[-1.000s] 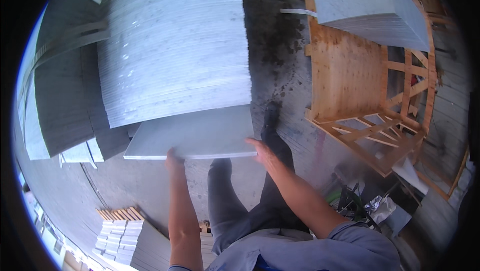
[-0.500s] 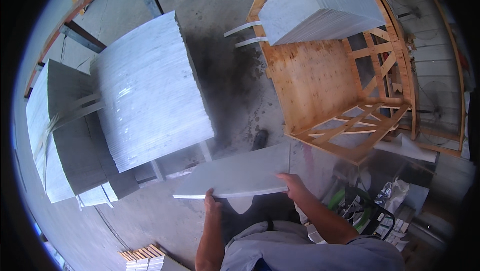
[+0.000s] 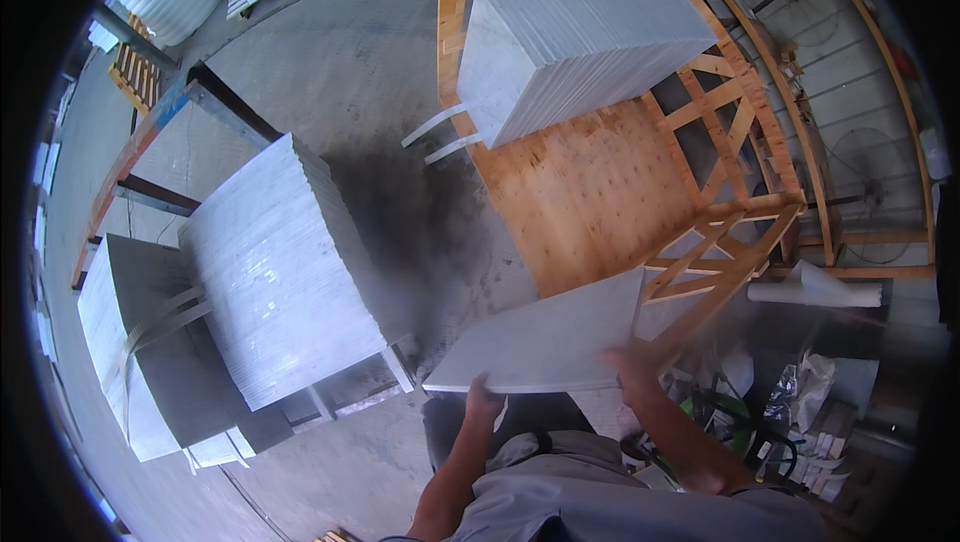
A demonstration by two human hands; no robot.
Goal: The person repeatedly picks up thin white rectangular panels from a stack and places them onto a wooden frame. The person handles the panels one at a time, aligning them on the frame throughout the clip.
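Gripping a slab (image 3: 545, 332) by its near side, both hands are closed on it, opened only about as wide as its edge is thick. The left hand (image 3: 484, 399) has the near edge left of its middle, thumb on top; fingers beneath are hidden. The right hand (image 3: 630, 372) has the near right corner, slightly blurred. The slab reaches away from the grip, its pale face upward, above the person's dark trousers (image 3: 450, 429). Whether it is one sheet or more, I cannot tell.

Just beyond the grip, the slab's far edge overlaps the crate (image 3: 590, 202) in view; contact is unclear. Farther beyond the hands, a white stack (image 3: 600, 52) leans inside the crate's far end, with two pale strips (image 3: 435, 130) sticking out at its left. Left of the grip and well apart stands a ridged stack (image 3: 280, 282); farther left is a grey stack (image 3: 190, 372), with a strap (image 3: 165, 320) across it. Behind those, a metal frame (image 3: 150, 142) rises. Right of the right hand lie a white roll (image 3: 815, 294) and, nearer, some crumpled foil (image 3: 812, 382).
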